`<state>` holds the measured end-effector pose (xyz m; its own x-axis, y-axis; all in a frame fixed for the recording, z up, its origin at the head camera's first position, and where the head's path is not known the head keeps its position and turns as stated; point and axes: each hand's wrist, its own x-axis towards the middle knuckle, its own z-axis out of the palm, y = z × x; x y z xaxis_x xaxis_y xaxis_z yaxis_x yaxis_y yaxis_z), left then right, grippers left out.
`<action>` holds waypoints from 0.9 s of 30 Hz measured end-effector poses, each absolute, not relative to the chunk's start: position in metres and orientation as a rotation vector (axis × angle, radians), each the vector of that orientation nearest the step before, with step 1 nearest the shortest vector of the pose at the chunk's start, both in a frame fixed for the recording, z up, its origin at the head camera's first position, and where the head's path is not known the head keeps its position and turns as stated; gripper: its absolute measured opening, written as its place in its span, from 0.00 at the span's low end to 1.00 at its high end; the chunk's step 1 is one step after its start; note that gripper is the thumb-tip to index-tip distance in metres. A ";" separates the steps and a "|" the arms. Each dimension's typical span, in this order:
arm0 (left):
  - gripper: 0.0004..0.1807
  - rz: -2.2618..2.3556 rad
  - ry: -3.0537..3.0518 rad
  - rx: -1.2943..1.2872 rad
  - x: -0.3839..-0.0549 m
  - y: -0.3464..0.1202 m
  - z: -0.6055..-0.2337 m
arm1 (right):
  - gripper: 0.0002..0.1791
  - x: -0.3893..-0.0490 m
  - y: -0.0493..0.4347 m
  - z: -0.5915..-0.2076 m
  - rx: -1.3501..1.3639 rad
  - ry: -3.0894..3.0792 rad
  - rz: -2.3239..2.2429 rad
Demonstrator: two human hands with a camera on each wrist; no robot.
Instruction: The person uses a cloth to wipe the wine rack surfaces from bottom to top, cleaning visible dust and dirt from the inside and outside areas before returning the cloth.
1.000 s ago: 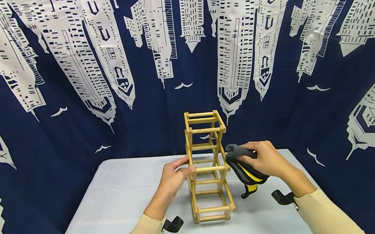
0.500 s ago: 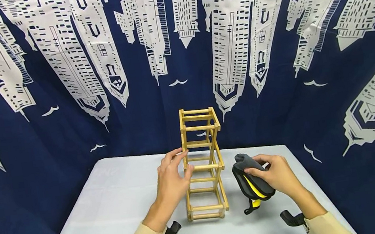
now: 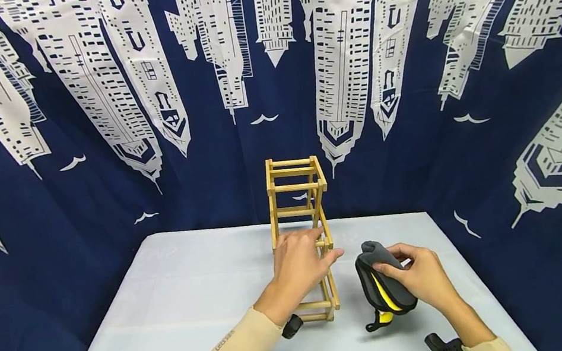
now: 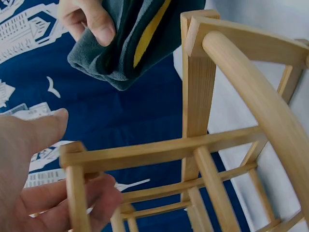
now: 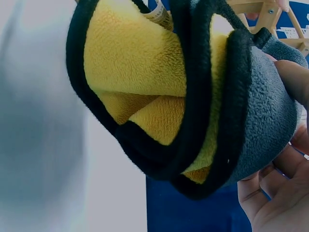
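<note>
A light wooden rack of square bars and round rungs stands upright on the table. My left hand is in front of its middle, thumb and fingers spread apart. In the left wrist view the fingers of that hand lie behind a corner of the rack; whether they touch it I cannot tell. To the rack's right, my right hand pinches a folded grey-and-yellow microfibre cloth with black edging. Its yellow inner side fills much of the right wrist view, and a small label shows.
A white cloth covers the table. Behind it hangs a dark blue curtain printed with white buildings and birds. Black wrist cameras stick out near both sleeves.
My left hand has let go of the rack's left side and moved right across its front. My right hand has drawn the cloth away from the rack, nearer to me.
</note>
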<state>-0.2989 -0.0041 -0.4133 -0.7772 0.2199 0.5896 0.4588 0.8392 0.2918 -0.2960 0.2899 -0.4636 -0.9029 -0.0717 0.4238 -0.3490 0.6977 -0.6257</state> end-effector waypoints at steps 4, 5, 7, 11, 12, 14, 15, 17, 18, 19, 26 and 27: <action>0.26 -0.582 -2.493 -0.456 -0.303 0.002 -0.415 | 0.14 -0.291 0.288 -0.471 0.305 -2.560 1.082; 0.24 -0.585 -2.498 -0.446 -0.304 0.002 -0.415 | 0.15 -0.289 0.288 -0.473 0.297 -2.562 1.093; 0.21 -0.618 -2.501 -0.442 -0.304 0.002 -0.416 | 0.15 -0.287 0.288 -0.475 0.281 -2.563 1.111; 0.19 -0.650 -2.494 -0.451 -0.302 -0.001 -0.415 | 0.15 -0.284 0.288 -0.478 0.269 -2.561 1.133; 0.19 -0.651 -2.488 -0.460 -0.301 -0.003 -0.414 | 0.15 -0.283 0.288 -0.478 0.270 -2.561 1.132; 0.19 -0.646 -2.472 -0.484 -0.300 -0.007 -0.414 | 0.16 -0.282 0.289 -0.479 0.273 -2.562 1.133; 0.19 -0.643 -2.468 -0.498 -0.300 -0.009 -0.414 | 0.16 -0.282 0.289 -0.479 0.274 -2.563 1.131; 0.19 -0.648 -2.466 -0.530 -0.298 -0.013 -0.413 | 0.16 -0.281 0.290 -0.480 0.271 -2.566 1.127; 0.19 -0.653 -2.466 -0.546 -0.297 -0.014 -0.413 | 0.16 -0.280 0.290 -0.480 0.268 -2.567 1.125; 0.19 -0.659 -2.466 -0.561 -0.296 -0.016 -0.413 | 0.16 -0.279 0.290 -0.481 0.266 -2.568 1.123; 0.19 -0.732 -2.455 -0.633 -0.289 -0.024 -0.412 | 0.16 -0.274 0.291 -0.484 0.249 -2.575 1.115; 0.19 -0.732 -2.450 -0.642 -0.288 -0.025 -0.412 | 0.16 -0.274 0.291 -0.485 0.247 -2.577 1.118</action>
<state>-0.2878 -0.0252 -0.4120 -0.7638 0.2901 0.5765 0.5588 0.7442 0.3659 -0.2736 0.2914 -0.4851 -0.9337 -0.0302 0.3568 -0.2812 0.6789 -0.6782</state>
